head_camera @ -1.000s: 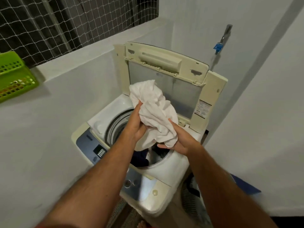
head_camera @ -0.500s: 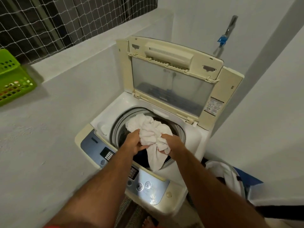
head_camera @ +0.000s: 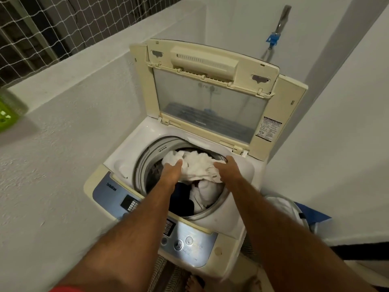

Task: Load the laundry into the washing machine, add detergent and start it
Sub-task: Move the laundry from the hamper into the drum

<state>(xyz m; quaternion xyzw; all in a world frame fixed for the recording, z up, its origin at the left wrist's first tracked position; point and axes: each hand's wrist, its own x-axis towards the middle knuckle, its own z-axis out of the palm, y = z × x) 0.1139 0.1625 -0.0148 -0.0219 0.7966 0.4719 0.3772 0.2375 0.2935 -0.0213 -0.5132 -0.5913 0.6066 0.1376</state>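
A cream top-loading washing machine stands in the corner with its lid raised upright. A crumpled white cloth lies at the far side of the drum opening, above dark and white clothes lower in the drum. My left hand reaches into the drum and touches the cloth's left side, fingers hidden in the fabric. My right hand presses down on the cloth's right edge, fingers spread toward the drum rim. The blue control panel with round buttons faces me.
White walls close in on the left and right. A green plastic basket sits on the left ledge under a netted window. More white laundry lies on something blue at the right of the machine. A tap with a blue fitting is on the back wall.
Both hands have carried the white cloth from above the machine down into the drum. The bundled cloth now lies spread at the drum's far side, and my grip on it has loosened.
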